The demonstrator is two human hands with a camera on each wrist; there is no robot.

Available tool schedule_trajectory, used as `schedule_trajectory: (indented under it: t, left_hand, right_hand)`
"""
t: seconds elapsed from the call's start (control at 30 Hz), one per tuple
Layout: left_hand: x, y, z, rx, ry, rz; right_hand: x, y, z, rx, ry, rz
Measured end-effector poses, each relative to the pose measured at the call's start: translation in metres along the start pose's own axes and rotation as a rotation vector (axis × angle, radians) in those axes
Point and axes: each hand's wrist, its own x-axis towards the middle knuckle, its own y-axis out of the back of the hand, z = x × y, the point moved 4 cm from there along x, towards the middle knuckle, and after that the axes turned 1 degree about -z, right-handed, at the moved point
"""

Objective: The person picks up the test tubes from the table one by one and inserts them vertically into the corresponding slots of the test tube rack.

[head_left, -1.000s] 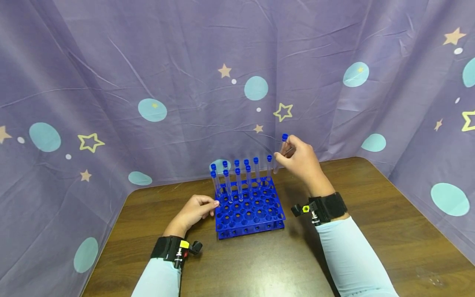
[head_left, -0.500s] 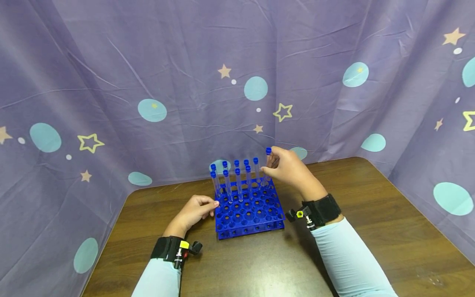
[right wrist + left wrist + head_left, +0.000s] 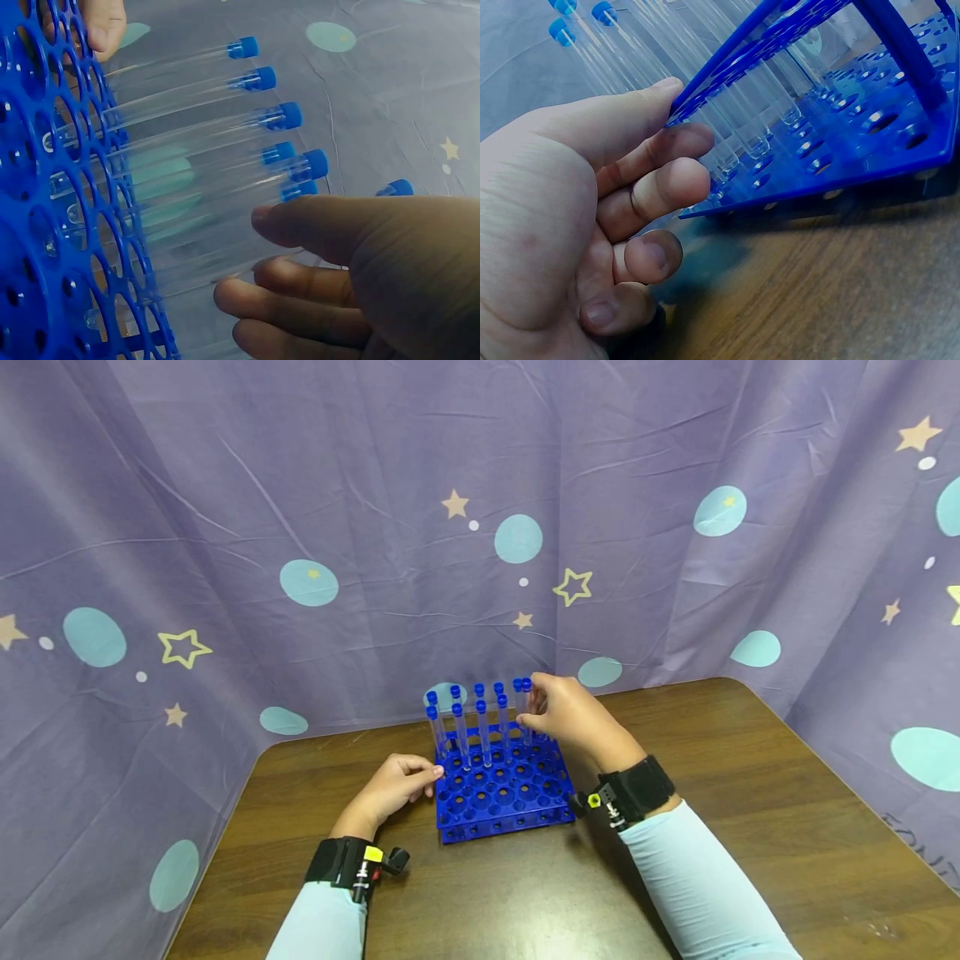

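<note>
A blue test tube rack stands on the table, with several clear, blue-capped test tubes upright in its two back rows. At the rack's left edge my left hand pinches the top plate between thumb and fingers; the left wrist view shows the thumb above that plate's corner. Over the back right of the rack, my right hand holds another capped test tube near its cap, roughly upright. Whether its lower end is in a hole cannot be told. The right hand hides the tube at the back right corner.
Holes show in the rack's front rows. The wooden table reaches out on both sides and in front. A purple patterned curtain hangs close behind the rack.
My right hand has moved left and down with its test tube, from beyond the rack's right back corner to over the second row. The left hand and rack have not moved.
</note>
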Motion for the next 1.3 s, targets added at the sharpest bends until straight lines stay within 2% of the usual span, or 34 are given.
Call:
schedule_trajectory:
  t: [0.3, 0.6, 1.03, 1.3]
  left_hand:
    - [0.000, 0.000, -0.001, 0.006, 0.018, 0.005]
    - [0.000, 0.001, 0.002, 0.007, 0.014, 0.010]
    - [0.000, 0.001, -0.005, -0.006, 0.027, 0.013]
    - [-0.001, 0.001, -0.003, -0.010, 0.008, 0.009]
  right_hand:
    - [-0.001, -0.010, 0.005, -0.033, -0.055, -0.095]
    - [0.000, -0.014, 0.007, -0.062, -0.073, -0.141]
    - [0.002, -0.020, 0.011, -0.080, -0.108, -0.167]
    - [0.001, -0.018, 0.013, -0.058, -0.119, -0.182]
